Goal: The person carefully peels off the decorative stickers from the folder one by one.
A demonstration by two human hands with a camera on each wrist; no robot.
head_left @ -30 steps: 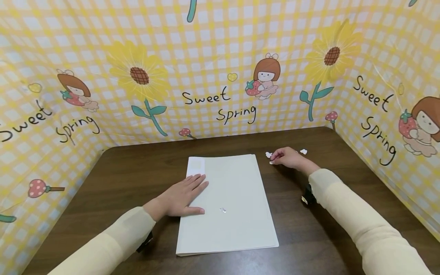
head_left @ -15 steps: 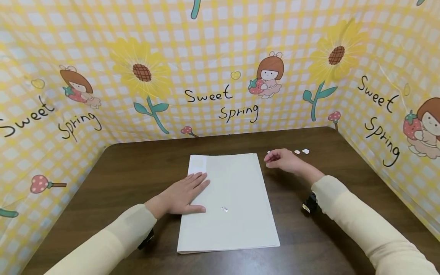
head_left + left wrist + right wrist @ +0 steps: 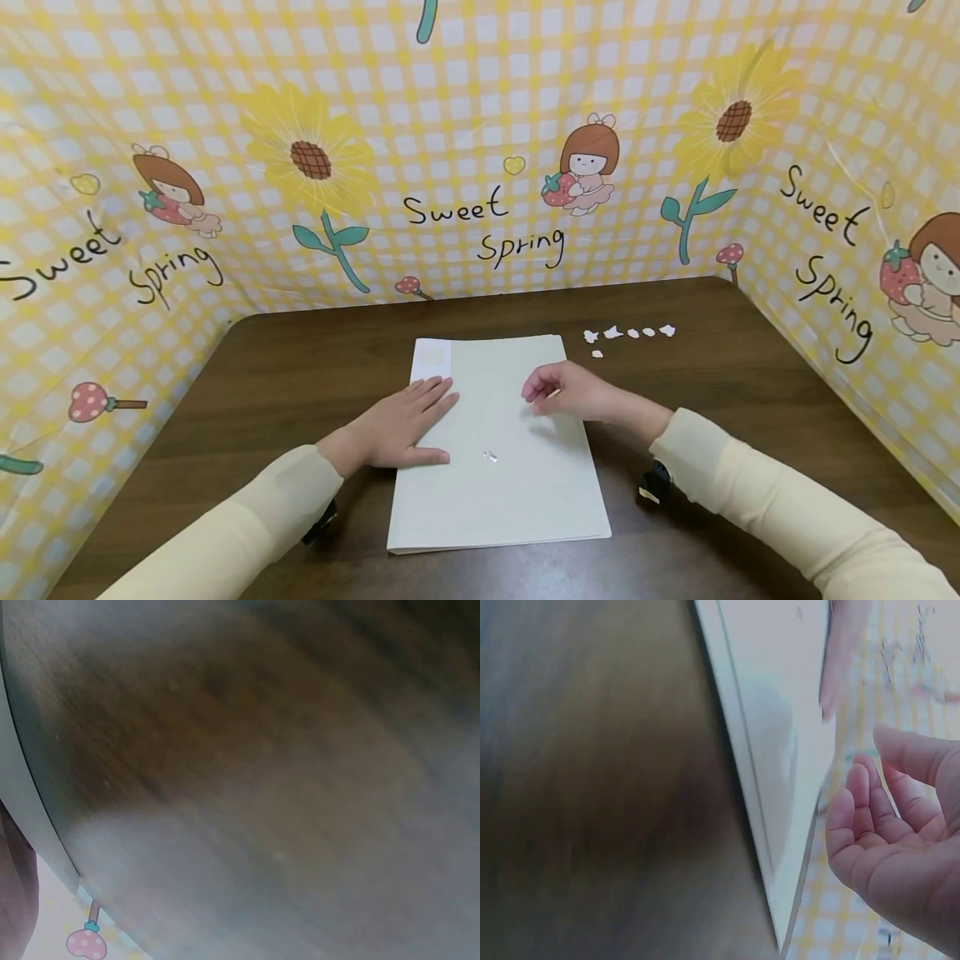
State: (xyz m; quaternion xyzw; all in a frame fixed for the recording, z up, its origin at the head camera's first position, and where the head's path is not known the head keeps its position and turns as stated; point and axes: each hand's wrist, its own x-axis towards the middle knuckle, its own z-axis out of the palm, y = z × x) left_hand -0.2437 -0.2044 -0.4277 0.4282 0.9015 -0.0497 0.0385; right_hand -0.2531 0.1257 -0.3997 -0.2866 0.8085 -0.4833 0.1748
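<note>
A white folder [image 3: 510, 508], or a thin stack of white sheets, lies on the brown table. My left hand [image 3: 393, 425] rests flat on its left edge, fingers spread. Over the folder's right edge is my right hand [image 3: 573, 393]; in the right wrist view its fingers [image 3: 841, 821] are loosely curled, the thumb stands apart, and nothing shows between them. A tiny shiny piece [image 3: 490, 456] lies on the folder between the hands. Beyond the right hand, several small white cut-out pieces [image 3: 613, 332] form a row, with one white piece [image 3: 597, 354] just in front.
A pale label [image 3: 431, 357] sits at the folder's upper left corner. The brown table [image 3: 285, 375] ends at a yellow checked cloth [image 3: 465, 150] that hangs behind it and along both sides. The left wrist view shows mostly blurred tabletop [image 3: 262, 787].
My right hand has moved from the white pieces toward me and left, over the folder. The piece that was at its fingertips now lies on the table. My left hand stays in place.
</note>
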